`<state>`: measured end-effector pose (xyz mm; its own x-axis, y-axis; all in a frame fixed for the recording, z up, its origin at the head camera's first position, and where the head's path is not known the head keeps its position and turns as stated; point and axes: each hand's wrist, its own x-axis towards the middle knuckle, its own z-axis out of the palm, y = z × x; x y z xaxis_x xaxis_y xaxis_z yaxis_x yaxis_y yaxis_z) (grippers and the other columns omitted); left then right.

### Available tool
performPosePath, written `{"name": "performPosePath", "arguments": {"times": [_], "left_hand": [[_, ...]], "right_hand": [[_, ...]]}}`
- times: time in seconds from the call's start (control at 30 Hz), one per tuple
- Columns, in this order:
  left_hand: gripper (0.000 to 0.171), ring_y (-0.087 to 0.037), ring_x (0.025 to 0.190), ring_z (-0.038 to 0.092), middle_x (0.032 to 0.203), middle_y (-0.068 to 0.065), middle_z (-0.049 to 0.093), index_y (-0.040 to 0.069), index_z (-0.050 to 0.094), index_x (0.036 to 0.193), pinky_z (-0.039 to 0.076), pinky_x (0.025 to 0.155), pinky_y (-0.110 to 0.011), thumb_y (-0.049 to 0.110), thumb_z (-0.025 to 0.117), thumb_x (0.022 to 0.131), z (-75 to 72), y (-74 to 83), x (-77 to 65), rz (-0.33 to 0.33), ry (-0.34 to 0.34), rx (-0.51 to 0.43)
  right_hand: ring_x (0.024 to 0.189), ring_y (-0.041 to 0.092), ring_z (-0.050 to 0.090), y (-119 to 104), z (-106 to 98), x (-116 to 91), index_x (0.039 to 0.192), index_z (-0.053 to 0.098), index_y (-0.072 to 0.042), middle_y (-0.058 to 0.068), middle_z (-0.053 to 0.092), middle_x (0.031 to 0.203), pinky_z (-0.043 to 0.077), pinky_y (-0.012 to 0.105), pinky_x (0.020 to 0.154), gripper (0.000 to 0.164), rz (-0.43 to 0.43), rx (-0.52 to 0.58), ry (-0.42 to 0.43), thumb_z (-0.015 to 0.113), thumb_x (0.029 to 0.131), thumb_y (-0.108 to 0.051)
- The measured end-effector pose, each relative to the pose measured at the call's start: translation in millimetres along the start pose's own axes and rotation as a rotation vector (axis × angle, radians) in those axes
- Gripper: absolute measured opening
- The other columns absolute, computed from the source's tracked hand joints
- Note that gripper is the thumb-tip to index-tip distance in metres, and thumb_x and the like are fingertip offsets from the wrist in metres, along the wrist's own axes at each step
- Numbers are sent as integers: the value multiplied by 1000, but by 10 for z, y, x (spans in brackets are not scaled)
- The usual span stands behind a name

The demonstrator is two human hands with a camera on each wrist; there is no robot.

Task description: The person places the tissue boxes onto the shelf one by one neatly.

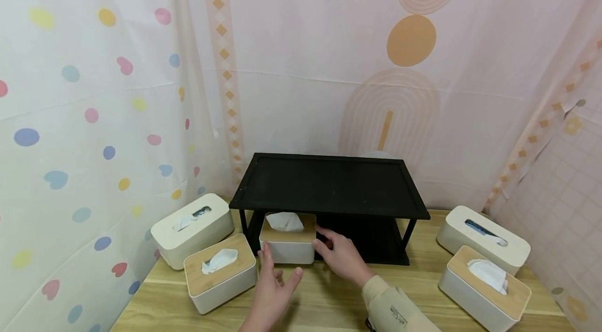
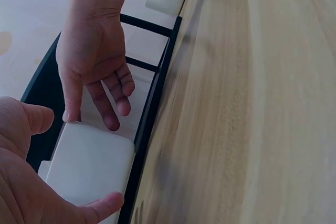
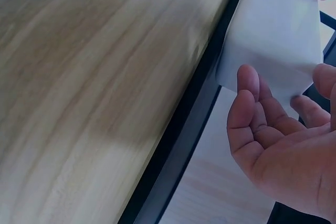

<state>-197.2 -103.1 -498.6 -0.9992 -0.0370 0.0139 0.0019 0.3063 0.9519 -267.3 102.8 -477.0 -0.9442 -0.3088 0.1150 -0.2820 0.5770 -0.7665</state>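
Observation:
A white tissue box (image 1: 288,252) with a wooden lid and a tissue poking out stands on the lower shelf of a black two-tier rack (image 1: 329,185), left of its middle. At its right side, my right hand (image 1: 345,259) touches the corner with thumb and forefinger. My left hand (image 1: 273,290) is at its front left corner, fingers extended and thumb spread away. In the left wrist view the box's white face (image 2: 94,161) lies between both hands. Loosely bent fingers of the right hand (image 3: 283,150) show beside the box (image 3: 273,30) in the right wrist view.
Left of the rack stand a cream tissue box (image 1: 188,245) and a wooden-lidded one (image 1: 226,290). A cream box (image 1: 489,256) and a wooden-lidded box (image 1: 484,306) stand to the right. Patterned curtains (image 1: 301,34) hang behind the wooden table (image 1: 338,306).

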Motion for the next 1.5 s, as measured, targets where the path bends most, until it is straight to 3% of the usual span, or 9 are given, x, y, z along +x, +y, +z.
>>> {"name": "performPosePath", "arguments": {"times": [0.27, 0.47, 0.67, 0.9, 1.13, 1.37, 1.5], "left_hand": [[113, -61, 137, 53, 167, -47, -15, 6, -12, 171, 59, 100, -56, 42, 71, 103, -16, 5, 43, -19, 3, -10], [112, -60, 138, 52, 168, -45, -16, 3, -10, 170, 54, 107, -59, 43, 71, 104, 8, -2, 85, -24, 31, -21], [111, -56, 138, 54, 169, -43, -16, 2, -10, 170, 51, 110, -61, 43, 70, 104, 4, -7, 128, -45, 46, -10], [110, -54, 139, 55, 168, -44, -17, -1, -10, 169, 51, 111, -61, 43, 69, 105, 3, -33, 197, -33, 55, 7], [111, -55, 137, 56, 168, -46, -15, -3, -10, 168, 52, 109, -60, 43, 68, 105, -18, -44, 238, -21, 57, 17], [109, -54, 136, 57, 168, -45, -13, -3, -10, 168, 51, 109, -60, 43, 67, 106, -37, -64, 298, -32, 54, 34], [108, -53, 136, 58, 168, -45, -12, -6, -8, 168, 49, 111, -61, 41, 67, 106, -38, -64, 311, -20, 63, 37]], "right_hand": [[80, 10, 65, -40, 50, 66, 159, 52, -15, 6, 76, 112, 55, 33, 74, 55, -3, 29, -27, 57, 111, -42], [83, 8, 65, -87, 82, 119, 160, 52, -15, 8, 76, 116, 55, 33, 75, 55, -7, 28, -32, 57, 112, -41], [78, 10, 63, -102, 117, 173, 162, 49, -16, 9, 76, 107, 53, 32, 71, 56, 4, 27, -48, 56, 112, -41], [93, 14, 69, -113, 144, 233, 162, 48, -19, 11, 74, 127, 55, 36, 78, 56, 14, -7, -37, 56, 112, -42], [111, 30, 72, -151, 153, 275, 164, 45, -20, 19, 66, 146, 58, 48, 87, 58, 28, 2, -56, 56, 112, -43], [112, 31, 73, -155, 196, 318, 167, 40, -20, 19, 69, 142, 58, 51, 91, 63, 41, -13, -58, 57, 111, -44], [123, 34, 71, -165, 207, 332, 167, 38, -20, 20, 66, 146, 58, 53, 97, 64, 41, -12, -64, 56, 111, -44]]}}
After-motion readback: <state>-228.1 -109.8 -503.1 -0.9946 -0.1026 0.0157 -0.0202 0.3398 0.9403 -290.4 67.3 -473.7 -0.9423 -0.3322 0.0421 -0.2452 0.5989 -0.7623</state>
